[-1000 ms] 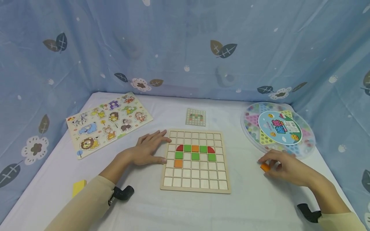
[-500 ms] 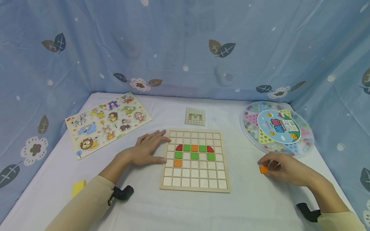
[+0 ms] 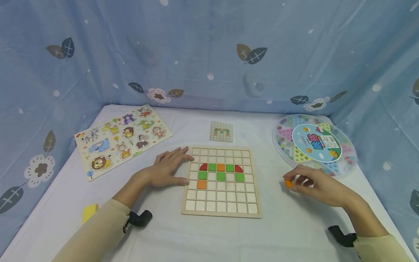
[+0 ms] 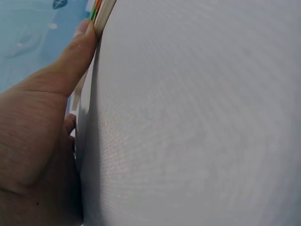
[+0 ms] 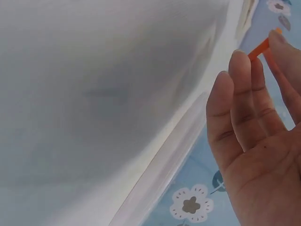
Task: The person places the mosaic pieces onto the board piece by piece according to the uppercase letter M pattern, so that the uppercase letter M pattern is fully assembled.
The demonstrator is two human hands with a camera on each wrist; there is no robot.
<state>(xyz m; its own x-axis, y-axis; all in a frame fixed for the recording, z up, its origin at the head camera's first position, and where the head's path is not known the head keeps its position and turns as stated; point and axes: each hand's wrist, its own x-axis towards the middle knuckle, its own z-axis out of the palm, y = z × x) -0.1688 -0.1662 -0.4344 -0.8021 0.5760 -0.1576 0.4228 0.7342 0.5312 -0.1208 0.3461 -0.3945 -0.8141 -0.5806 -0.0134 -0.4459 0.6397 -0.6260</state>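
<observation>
My right hand (image 3: 324, 185) pinches a small orange square tile (image 3: 288, 183) between thumb and fingers, over the white cloth right of the board. In the right wrist view the orange tile (image 5: 259, 48) shows its thin edge at the fingertips. My left hand (image 3: 167, 169) rests on the cloth with fingers stretched out, its fingertips and thumb touching the left rim of the wooden grid board (image 3: 220, 196). Green, orange and red tiles lie in the board's cells, the two red ones with a rounded corner. In the left wrist view my thumb (image 4: 77, 54) meets the board's edge.
A small pattern card (image 3: 221, 131) lies behind the board. At the back left is an animal puzzle board (image 3: 86, 160); at the right, a round clear game case (image 3: 316, 145). A yellow block (image 3: 89, 212) sits beside my left sleeve. A blue patterned curtain (image 3: 209, 54) surrounds the table.
My right hand has moved left and slightly away from me with the orange tile, toward the board. The left hand and the tiles on the board have not moved.
</observation>
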